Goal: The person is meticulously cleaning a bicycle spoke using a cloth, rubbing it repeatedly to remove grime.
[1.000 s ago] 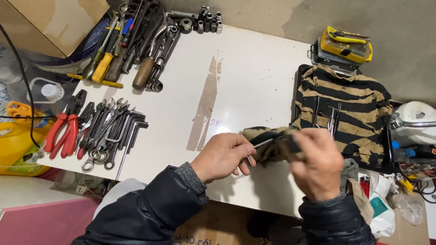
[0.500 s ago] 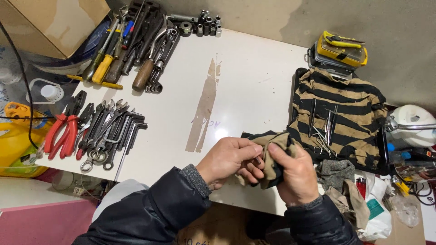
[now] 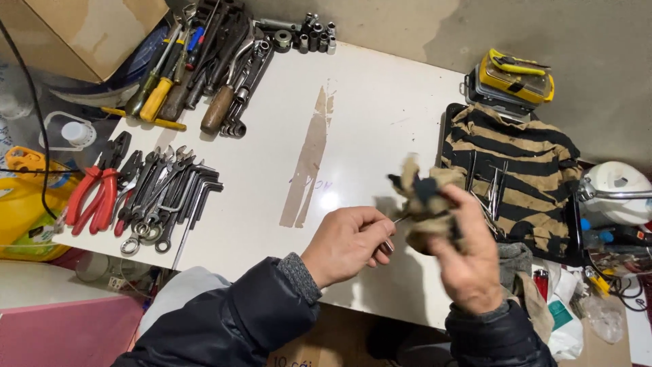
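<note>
We hold our left hand (image 3: pixel 350 243) over the near edge of the white worktop (image 3: pixel 380 122), at about six o'clock in the view, with its fingers curled and pinching a thin metal tool (image 3: pixel 392 223); only a short bright length of it shows past the fingertips. Just to its three o'clock, our right hand (image 3: pixel 465 261) is raised and clenched around a crumpled tan rag (image 3: pixel 424 200) with dark patches. The tool's tip points into the rag and seems to meet it, though the rag and hand are blurred, so we cannot tell exactly.

At two o'clock from our hands a tan-and-black striped cloth (image 3: pixel 526 153) lies spread over a dark tray, with several slim metal tools (image 3: pixel 496 187) laid on it. Beyond that, at one o'clock, sits a yellow-and-black case (image 3: pixel 516 78). At nine o'clock, well apart from our hands, lie red-handled pliers (image 3: pixel 92 194) beside a row of wrenches and hex keys (image 3: pixel 173 194). At eleven o'clock are screwdrivers with yellow handles (image 3: pixel 159 95), larger wrenches (image 3: pixel 244 64) and a cluster of sockets (image 3: pixel 312 34). A strip of brown tape (image 3: pixel 309 163) runs down the worktop's middle.
</note>
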